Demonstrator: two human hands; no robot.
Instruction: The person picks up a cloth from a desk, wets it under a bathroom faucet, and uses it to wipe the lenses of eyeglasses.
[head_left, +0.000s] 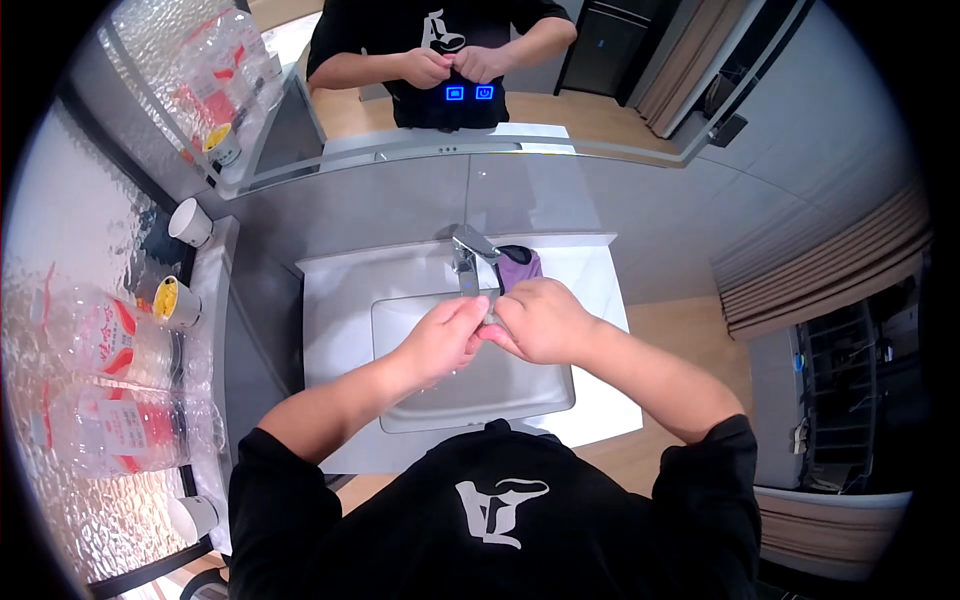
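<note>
My left hand (442, 337) and my right hand (546, 321) meet over the white washbasin (480, 397), fingertips together. A sliver of something pale grey (491, 318) shows between the fingers; it is too small and covered to name. The curled fingers hide whether one hand or both grip it. Just beyond my hands stands a chrome basin tap (472, 244). To the right of the tap lies a purple and black fabric item (519, 266), partly behind my right hand.
A mirror (615, 127) with two lit blue touch icons (469, 93) hangs above the white countertop (337, 300). On the left ledge (217, 300) are large plastic-wrapped bottles (112, 337), a paper cup with yellow contents (177, 301), and other white paper cups (191, 223). A beige curtain (825, 262) hangs right.
</note>
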